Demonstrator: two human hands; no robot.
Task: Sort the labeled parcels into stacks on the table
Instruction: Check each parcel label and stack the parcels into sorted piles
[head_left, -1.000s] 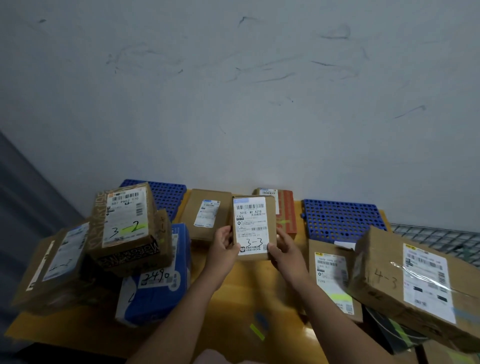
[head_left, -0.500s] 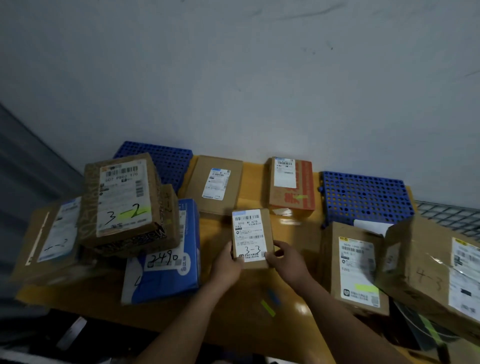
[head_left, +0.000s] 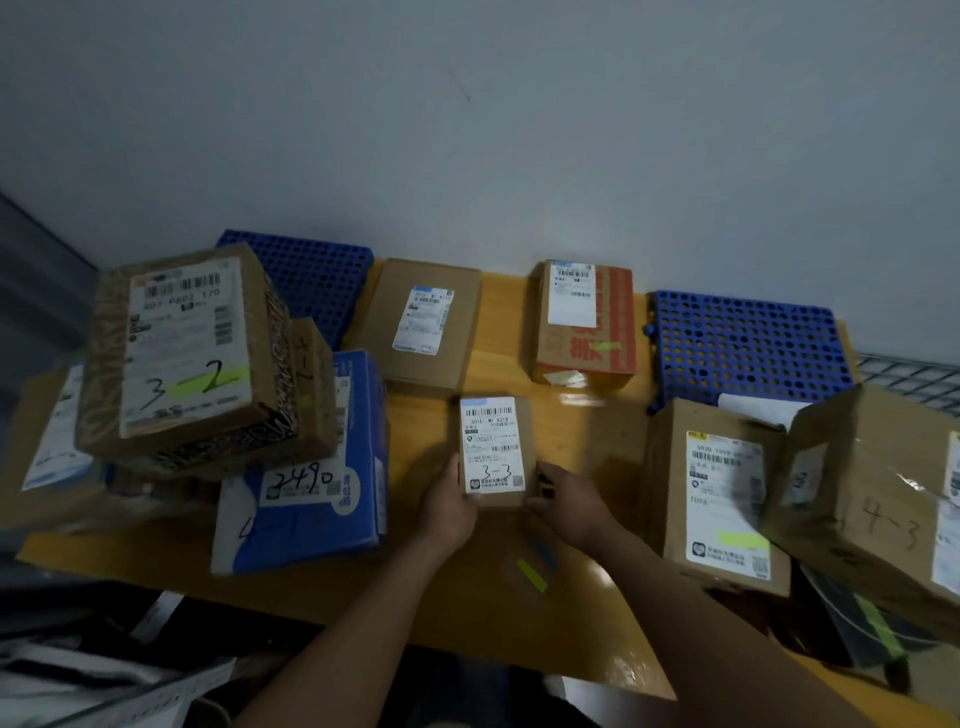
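A small brown parcel (head_left: 496, 447) with a white label marked 3-3 lies at the middle of the yellow table (head_left: 566, 426). My left hand (head_left: 449, 501) grips its lower left corner and my right hand (head_left: 566, 501) holds its lower right corner. To the left, a parcel marked 3-2 (head_left: 182, 348) tops a pile over a blue-and-white parcel marked 2490 (head_left: 306, 488). A flat brown parcel (head_left: 421, 325) and an orange-printed parcel (head_left: 584, 322) lie at the back. At the right are a labeled box (head_left: 722, 499) and a large box marked 4-3 (head_left: 878, 493).
Two blue perforated plastic mats lie at the back, one at the left (head_left: 311, 275) and one at the right (head_left: 743, 348), against a grey wall. A wire rack (head_left: 914, 374) shows at the far right. Green and blue tape marks (head_left: 535, 566) sit near the table's front edge.
Both hands have brought the 3-3 parcel down from an upright hold in front of me to the middle of the table. The view has tilted downward.
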